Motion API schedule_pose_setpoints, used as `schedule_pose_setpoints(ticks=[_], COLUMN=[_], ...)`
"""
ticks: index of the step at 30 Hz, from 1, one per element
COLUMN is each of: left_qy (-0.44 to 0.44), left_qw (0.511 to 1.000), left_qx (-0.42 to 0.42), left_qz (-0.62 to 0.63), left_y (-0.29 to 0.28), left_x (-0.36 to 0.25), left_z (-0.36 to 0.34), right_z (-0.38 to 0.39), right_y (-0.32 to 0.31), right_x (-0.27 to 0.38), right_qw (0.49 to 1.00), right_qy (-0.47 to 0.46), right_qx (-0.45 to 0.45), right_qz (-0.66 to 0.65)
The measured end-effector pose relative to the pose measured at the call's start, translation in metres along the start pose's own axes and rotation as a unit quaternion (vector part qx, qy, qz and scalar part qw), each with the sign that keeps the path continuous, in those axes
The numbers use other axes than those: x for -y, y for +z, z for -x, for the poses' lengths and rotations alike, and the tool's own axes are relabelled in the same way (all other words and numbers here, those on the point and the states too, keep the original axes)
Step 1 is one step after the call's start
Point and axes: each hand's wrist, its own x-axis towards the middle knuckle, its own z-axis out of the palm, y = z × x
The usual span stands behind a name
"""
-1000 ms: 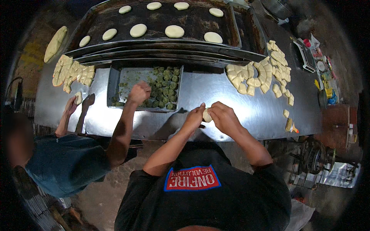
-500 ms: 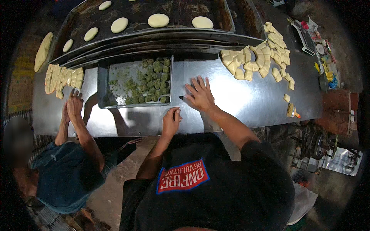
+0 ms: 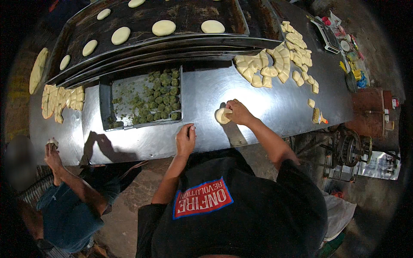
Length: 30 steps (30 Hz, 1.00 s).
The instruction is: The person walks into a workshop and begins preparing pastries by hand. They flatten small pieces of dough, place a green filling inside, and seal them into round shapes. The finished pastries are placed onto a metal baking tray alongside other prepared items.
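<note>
My right hand (image 3: 241, 114) pinches the edge of a pale, flattened dough round (image 3: 223, 115) over the steel table (image 3: 202, 94), its shadow falling beneath. My left hand (image 3: 185, 140) is at the table's front edge with its fingers curled in; whatever they may hold is hidden. Just beyond it stands a metal tray (image 3: 142, 126) with several dark green crumbly balls (image 3: 160, 99) and loose green crumbs. Cut dough pieces (image 3: 258, 64) lie close together to the right, beyond my right hand.
Stacked dark baking trays (image 3: 142, 47) at the back carry dough rounds (image 3: 164, 27). More cut dough (image 3: 62, 101) lies at left, near a co-worker's hand (image 3: 53, 158) with something pale in it. A brush (image 3: 318, 116) and a scale (image 3: 325, 36) are at right.
My right hand, flat on the table before, now grips a dough round. The co-worker's hands have drawn back from the cut dough toward the near left. The whole view has shifted slightly.
</note>
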Motion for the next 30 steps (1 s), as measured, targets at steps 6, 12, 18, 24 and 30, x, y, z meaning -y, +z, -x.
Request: schedule_pose_setpoints(ticks=[6,12,18,24,30], left_qy=[-0.079,-0.1,-0.086,-0.11,-0.216], left_qw=[0.993,0.983,0.978,0.917,0.861], left_qx=[0.037,0.043,0.083,0.088,0.115], left_qz=[0.076,0.145,0.17,0.373,0.447], left_y=[-0.001,0.015,0.023,0.026,0.01], left_x=[-0.012,0.003,-0.004,-0.071,-0.114], left_z=[-0.009,-0.009,-0.012,-0.019,-0.018], right_z=[0.019,0.046,0.031,0.07,0.067], right_y=[0.005,0.028,0.045,0.004,-0.005], right_x=[0.014,0.025,0.02,0.118,0.135], right_qw=[0.924,0.961,0.949,0.757,0.908], right_qy=[0.174,-0.094,0.022,0.09,-0.132], right_qx=[-0.096,-0.254,-0.213,-0.034,-0.237], right_qz=[-0.327,-0.052,-0.232,-0.646,-0.319])
